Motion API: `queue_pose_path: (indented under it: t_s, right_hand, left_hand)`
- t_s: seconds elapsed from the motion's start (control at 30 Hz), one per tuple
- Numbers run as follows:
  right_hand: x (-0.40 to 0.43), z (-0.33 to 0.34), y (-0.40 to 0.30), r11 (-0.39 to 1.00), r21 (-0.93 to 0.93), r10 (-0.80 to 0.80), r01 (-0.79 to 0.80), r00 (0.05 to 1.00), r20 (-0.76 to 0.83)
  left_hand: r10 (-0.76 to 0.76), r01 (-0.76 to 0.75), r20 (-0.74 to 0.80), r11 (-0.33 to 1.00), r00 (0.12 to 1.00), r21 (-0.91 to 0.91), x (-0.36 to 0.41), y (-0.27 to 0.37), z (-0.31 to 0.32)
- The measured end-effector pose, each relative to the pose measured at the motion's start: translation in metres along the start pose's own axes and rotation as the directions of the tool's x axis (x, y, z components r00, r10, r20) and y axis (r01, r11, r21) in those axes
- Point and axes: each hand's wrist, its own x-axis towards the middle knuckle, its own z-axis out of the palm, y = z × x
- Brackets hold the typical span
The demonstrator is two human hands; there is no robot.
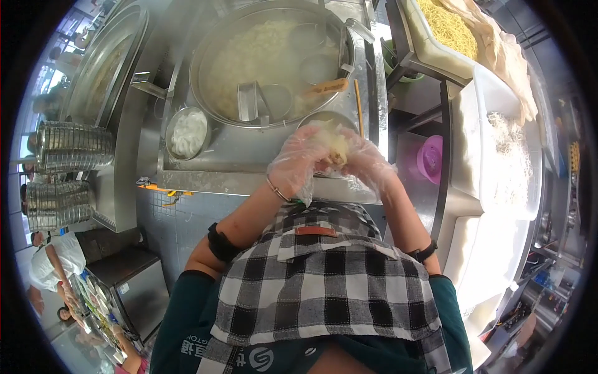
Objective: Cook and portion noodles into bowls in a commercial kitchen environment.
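My left hand [299,152] and my right hand [369,156], both in clear plastic gloves, hold a clump of pale yellow food [338,145] between them. Brownish bits show at its lower side. Just behind the fingers is the rim of a metal bowl [327,114], its inside mostly covered by my hands. Beyond it steams a large round pot [194,79] of cloudy liquid with pale pieces in it. Noodle strainers [275,100] hang inside its edge, and a wooden handle [329,87] crosses the rim. A thin wooden stick [358,107] lies right of the pot.
Left of the pot stands a metal bowl of white paste [189,135]. Along the right are a tray of yellow noodles [451,28], a white bin of pale noodles [509,159] and a pink basin [430,159] lower down. Steamer-like metal stacks [74,147] and people are at far left.
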Motion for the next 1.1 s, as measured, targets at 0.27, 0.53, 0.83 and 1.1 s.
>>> queue_pose_path:
  t_s: [0.27,0.53,0.83,1.1]
  right_hand:
    - [0.016,-0.065,0.021,0.342,-0.935,-0.430,-0.090,0.870,-0.241]
    - [0.000,-0.013,0.032,0.594,-0.804,-0.063,0.009,0.997,-0.036]
    - [0.018,0.033,0.093,0.559,-0.829,0.332,-0.017,0.921,0.205]
    - [0.092,0.127,0.205,0.091,-0.752,0.500,0.653,0.623,0.601]
  left_hand:
    - [0.252,0.024,-0.229,0.622,0.940,0.783,0.027,-0.054,-0.042]
    - [0.721,-0.131,0.148,-0.080,0.677,0.988,-0.008,-0.101,-0.105]
    - [-0.187,0.162,-0.671,0.982,0.718,-0.099,-0.233,-0.037,-0.160]
    - [-0.004,-0.475,-0.998,0.879,0.070,-0.036,-0.429,-0.091,-0.303]
